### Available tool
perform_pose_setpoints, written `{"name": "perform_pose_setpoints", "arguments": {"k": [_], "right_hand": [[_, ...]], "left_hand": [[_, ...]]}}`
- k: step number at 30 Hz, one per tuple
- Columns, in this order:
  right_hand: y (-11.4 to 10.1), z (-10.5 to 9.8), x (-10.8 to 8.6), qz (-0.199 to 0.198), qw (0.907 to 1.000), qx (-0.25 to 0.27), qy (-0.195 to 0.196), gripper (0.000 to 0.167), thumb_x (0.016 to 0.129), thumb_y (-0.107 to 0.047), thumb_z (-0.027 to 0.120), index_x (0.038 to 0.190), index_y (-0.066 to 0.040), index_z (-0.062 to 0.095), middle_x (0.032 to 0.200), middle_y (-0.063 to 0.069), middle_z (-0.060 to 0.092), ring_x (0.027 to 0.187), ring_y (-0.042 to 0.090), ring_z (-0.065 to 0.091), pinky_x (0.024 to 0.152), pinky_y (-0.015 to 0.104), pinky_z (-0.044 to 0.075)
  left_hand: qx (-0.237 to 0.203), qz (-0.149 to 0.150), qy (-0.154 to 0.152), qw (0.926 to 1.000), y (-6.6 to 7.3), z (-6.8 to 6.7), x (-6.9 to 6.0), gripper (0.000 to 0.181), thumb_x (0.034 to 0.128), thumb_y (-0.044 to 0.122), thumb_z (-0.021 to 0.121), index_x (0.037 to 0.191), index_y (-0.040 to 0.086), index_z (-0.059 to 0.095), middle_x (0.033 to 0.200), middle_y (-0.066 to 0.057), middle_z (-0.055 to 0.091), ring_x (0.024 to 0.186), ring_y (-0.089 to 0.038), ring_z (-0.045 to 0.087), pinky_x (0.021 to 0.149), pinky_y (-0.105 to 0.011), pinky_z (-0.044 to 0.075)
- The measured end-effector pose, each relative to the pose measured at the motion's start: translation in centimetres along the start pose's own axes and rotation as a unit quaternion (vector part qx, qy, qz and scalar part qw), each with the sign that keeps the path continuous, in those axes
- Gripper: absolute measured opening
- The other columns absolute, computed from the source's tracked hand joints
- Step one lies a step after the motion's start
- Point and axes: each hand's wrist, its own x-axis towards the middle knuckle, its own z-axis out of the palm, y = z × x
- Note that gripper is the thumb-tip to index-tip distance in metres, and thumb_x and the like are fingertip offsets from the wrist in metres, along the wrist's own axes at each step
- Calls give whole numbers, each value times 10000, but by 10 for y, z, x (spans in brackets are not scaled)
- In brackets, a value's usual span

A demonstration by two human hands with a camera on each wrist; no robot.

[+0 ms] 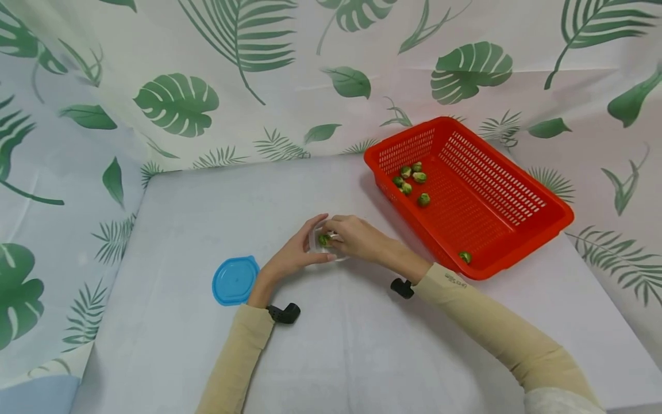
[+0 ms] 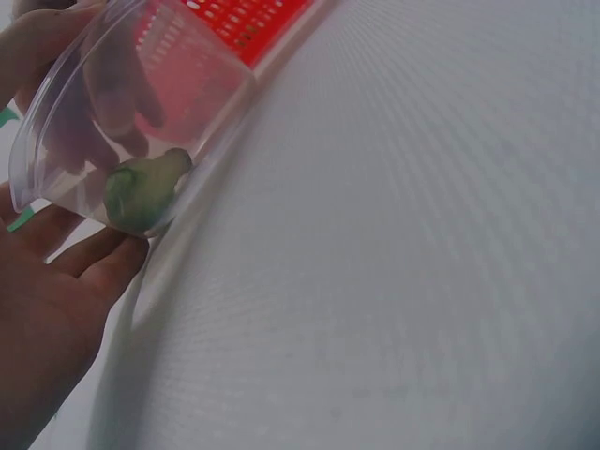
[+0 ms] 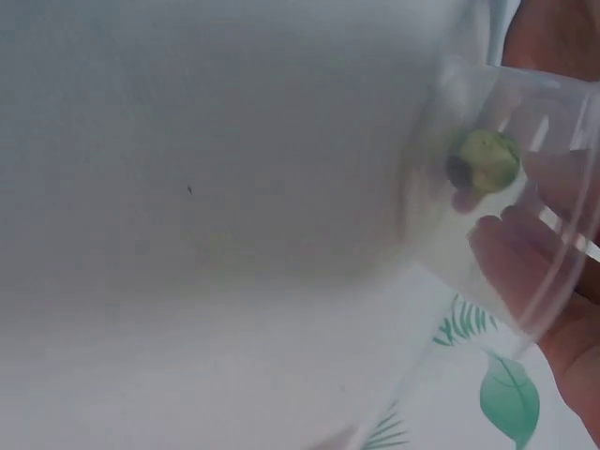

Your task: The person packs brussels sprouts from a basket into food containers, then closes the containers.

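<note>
Right hand (image 1: 354, 236) spread in tub (image 2: 211, 84) (sprout (image 2: 141, 195) inside), left hand (image 1: 291, 253) gripping tub; basket (image 1: 470, 213), lid (image 1: 235, 280) nearby

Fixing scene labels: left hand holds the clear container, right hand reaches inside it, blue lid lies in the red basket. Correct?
One error: the head view shows the blue lid on the white tabletop, not in the red basket. The rest stands: left hand holds the clear container, right hand reaches inside it.
</note>
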Motion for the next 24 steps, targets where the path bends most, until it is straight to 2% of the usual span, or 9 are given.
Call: {"name": "perform_pose_setpoints", "arguments": {"k": [5, 10, 14, 18, 22, 24], "right_hand": [[-5, -9, -3, 101, 9996, -261, -98, 264, 924, -91, 763, 1186, -77, 740, 1073, 70, 753, 929, 212, 712, 819, 354, 614], [-11, -18, -6, 143, 9992, -305, -220, 291, 918, -103, 774, 1206, -82, 736, 1095, 77, 753, 953, 237, 709, 824, 371, 612], [-16, -27, -8, 167, 9990, -263, -321, 310, 918, -108, 778, 1223, -76, 736, 1150, 107, 748, 1031, 275, 709, 892, 403, 607], [-19, -40, -10, 262, 9986, -270, -372, 326, 914, -126, 789, 1230, -63, 737, 1204, 123, 731, 1109, 293, 695, 953, 417, 594], [-24, -56, -11, 373, 9978, -311, -441, 345, 916, -148, 792, 1247, -73, 732, 1223, 111, 720, 1119, 268, 685, 953, 402, 596], [-27, -64, -13, 382, 9978, -303, -446, 347, 916, -147, 792, 1249, -73, 730, 1224, 107, 719, 1119, 261, 684, 952, 397, 596]], "left_hand": [[26, -14, 21, 10000, 0, 0, 0, 923, 911, 250, 788, 1645, 300, 232, 1714, 25, 195, 1586, -242, 165, 1249, -561, 249], [-11, 32, 14, 10000, 0, 1, 1, 927, 907, 245, 795, 1644, 295, 235, 1712, 7, 198, 1582, -249, 182, 1246, -566, 255], [-36, 13, -24, 10000, 1, 1, 0, 931, 911, 239, 789, 1649, 271, 222, 1715, 3, 189, 1586, -251, 167, 1245, -577, 248], [5, -33, -8, 10000, 2, 1, -1, 929, 911, 256, 787, 1647, 290, 221, 1717, 19, 179, 1590, -247, 148, 1242, -595, 240], [22, -86, 39, 10000, 2, 1, -1, 912, 907, 264, 788, 1631, 345, 240, 1716, 33, 172, 1588, -232, 152, 1244, -587, 242], [-16, -61, 23, 10000, 2, 2, 0, 911, 909, 245, 787, 1633, 331, 240, 1708, 23, 206, 1584, -222, 171, 1249, -570, 244]]}}
